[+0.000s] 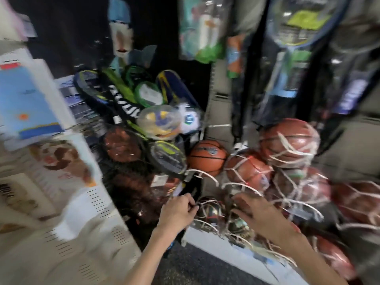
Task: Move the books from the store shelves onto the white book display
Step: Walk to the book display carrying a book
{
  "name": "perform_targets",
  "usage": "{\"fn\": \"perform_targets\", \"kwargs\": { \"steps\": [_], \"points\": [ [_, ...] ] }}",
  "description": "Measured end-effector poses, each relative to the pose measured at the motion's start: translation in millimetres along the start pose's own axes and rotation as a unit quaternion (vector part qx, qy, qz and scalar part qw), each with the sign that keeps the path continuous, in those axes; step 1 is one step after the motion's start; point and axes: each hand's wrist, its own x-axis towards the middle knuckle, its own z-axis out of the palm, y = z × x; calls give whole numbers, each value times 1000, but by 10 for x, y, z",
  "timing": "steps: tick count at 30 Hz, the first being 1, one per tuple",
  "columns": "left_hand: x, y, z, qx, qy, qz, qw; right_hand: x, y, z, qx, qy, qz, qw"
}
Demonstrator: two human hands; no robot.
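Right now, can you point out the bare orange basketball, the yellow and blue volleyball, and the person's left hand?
Bare orange basketball [208, 156]: head view, middle of its front.
Yellow and blue volleyball [161, 122]: head view, middle of the wrapped ball.
Left hand [178, 210]: head view, back of the hand.

- Two bare forearms enter from the near edge, no sleeves showing on either.
- The left hand [176, 210] wears no glove, ring or watch.
- The right hand [260, 215] is likewise ungloved, its wrist unadorned.
- Motion blur softens both hands' outlines.
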Motion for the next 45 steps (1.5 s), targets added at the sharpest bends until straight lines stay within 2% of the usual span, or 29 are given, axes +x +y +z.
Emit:
{"fn": "perform_targets", "kwargs": {
  "steps": [2,8,17,23,32,39,45],
  "points": [
    [-2,401,147,-4,-16,32,999,-342,280,-225,-16,17,32,999],
    [-408,2159,934,3,-80,153,985,-1973,1483,-953,-85,64,155,982],
    [-1513,4541,2218,7,-145,277,950,-4523,2921,-1730,-61,97,291,950],
    [-1920,5827,2794,16,-178,333,926,-5584,3770,-2108,-72,142,366,917],
    [-1567,7444,3822,20,-203,365,909,-6038,5160,-2565,-61,144,394,905],
    [-983,8596,4605,-14,-233,352,907,-5930,6394,-2984,-62,99,392,912],
    [-557,8972,4935,-31,-237,303,922,-5697,7148,-3248,-53,101,373,921]
  ]
}}
